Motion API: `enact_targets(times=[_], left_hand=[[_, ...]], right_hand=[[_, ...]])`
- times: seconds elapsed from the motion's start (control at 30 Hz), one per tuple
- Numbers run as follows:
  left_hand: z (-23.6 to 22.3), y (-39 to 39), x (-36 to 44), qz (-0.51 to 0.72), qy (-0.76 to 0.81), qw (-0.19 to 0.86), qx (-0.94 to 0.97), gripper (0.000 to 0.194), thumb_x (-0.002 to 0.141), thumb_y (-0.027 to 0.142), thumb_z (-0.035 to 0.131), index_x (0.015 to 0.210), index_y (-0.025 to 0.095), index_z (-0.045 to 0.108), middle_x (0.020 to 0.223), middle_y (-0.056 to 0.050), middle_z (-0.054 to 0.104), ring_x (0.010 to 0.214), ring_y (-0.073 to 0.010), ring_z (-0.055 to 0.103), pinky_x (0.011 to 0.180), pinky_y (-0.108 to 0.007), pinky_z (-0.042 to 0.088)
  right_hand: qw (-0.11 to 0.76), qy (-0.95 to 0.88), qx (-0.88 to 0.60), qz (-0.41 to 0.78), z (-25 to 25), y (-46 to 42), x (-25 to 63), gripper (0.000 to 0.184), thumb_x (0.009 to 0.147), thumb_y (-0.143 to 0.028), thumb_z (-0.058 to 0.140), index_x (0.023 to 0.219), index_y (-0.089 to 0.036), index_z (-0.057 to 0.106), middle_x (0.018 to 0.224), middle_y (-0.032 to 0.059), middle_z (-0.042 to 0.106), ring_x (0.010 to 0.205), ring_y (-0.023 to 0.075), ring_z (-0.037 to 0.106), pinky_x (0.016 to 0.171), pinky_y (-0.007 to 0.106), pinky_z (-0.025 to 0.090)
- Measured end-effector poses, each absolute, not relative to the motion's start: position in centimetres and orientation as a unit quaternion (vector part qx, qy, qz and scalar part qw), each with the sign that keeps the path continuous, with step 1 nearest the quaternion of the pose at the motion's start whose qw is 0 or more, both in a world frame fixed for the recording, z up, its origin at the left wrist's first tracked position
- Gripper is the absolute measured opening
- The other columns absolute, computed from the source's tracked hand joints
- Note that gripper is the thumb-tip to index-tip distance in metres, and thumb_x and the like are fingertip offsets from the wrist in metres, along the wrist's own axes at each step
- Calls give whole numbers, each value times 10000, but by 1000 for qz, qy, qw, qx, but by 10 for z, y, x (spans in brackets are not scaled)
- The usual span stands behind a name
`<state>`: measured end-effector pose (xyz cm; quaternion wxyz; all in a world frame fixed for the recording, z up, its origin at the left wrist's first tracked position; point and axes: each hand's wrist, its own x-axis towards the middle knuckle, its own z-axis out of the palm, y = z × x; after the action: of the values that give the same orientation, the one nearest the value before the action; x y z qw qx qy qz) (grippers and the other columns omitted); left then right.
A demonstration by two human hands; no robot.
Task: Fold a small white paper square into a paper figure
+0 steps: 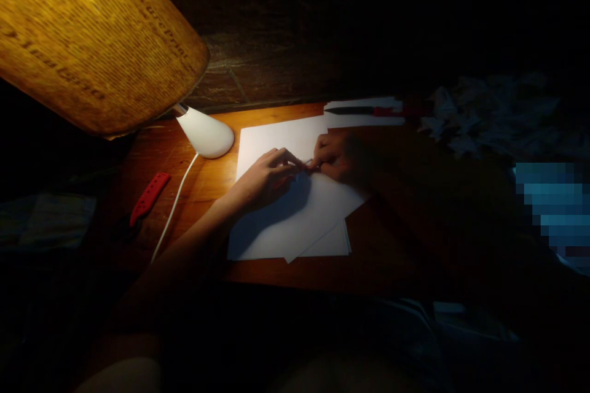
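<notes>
Fine fingertip work appears to be in hand over the white sheets (318,212), which are laid in an overlapping, askew stack on the wooden counter (205,184), beside the lamp base (209,135). The left hand (270,172) is reached in low over the stack, its fingers bent and brought close together at the tips; the right hand (343,156) is curled more tightly and met by it near the middle of the paper. Each grip seems narrowed almost to a pinch, but whether a thin item or a paper edge is held there cannot be told, since the fingertips are small and dim. For good control, both wrists are best supported lightly, and the pressure is best balanced between the two pinches so that the loose sheets are not dragged or creased. The light is partly blocked by the left hand and forearm, so the contact point is better turned toward the lamp side, where the paper is brightly lit. The elbows are best held clear of the knife (354,111), which is laid across papers (359,121) at the far edge.
</notes>
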<state>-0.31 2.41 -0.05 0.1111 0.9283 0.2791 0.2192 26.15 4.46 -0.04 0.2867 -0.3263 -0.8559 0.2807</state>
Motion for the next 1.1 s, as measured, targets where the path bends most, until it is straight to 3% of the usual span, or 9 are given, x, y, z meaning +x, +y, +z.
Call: enact_targets(times=[0.43, 0.63, 0.87, 1.1], left_hand=[[0, 24, -3, 205, 282, 99, 932, 287, 993, 106, 607, 1228, 208, 736, 1213, -110, 711, 1032, -242, 631, 912, -393, 553], [1, 23, -2, 199, 282, 92, 934, 347, 1025, 138, 584, 1345, 191, 706, 1179, -115, 700, 1027, -243, 641, 925, -385, 549], [0, 24, -3, 210, 273, 90, 934, 322, 982, 82, 606, 1240, 221, 740, 1198, -102, 717, 1011, -230, 629, 898, -389, 558], [2, 23, -2, 208, 273, 90, 935, 337, 996, 84, 599, 1256, 231, 756, 1212, -107, 714, 1011, -234, 620, 871, -386, 561]], right_hand=[[277, -866, -315, 272, -4, 47, 261, 154, 829, -140, 649, 746, -155, 778, 870, 53, 697, 714, 145, 581, 665, 325, 374], [299, -864, -298, 276, -6, 47, 261, 174, 869, -205, 674, 726, -153, 758, 837, 47, 673, 689, 138, 572, 649, 314, 351], [304, -869, -292, 261, -8, 49, 261, 157, 835, -145, 640, 728, -159, 754, 843, 49, 668, 695, 147, 566, 655, 315, 354], [322, -864, -294, 250, -9, 50, 261, 166, 777, -119, 611, 728, -160, 764, 829, 46, 652, 708, 148, 538, 673, 320, 375]])
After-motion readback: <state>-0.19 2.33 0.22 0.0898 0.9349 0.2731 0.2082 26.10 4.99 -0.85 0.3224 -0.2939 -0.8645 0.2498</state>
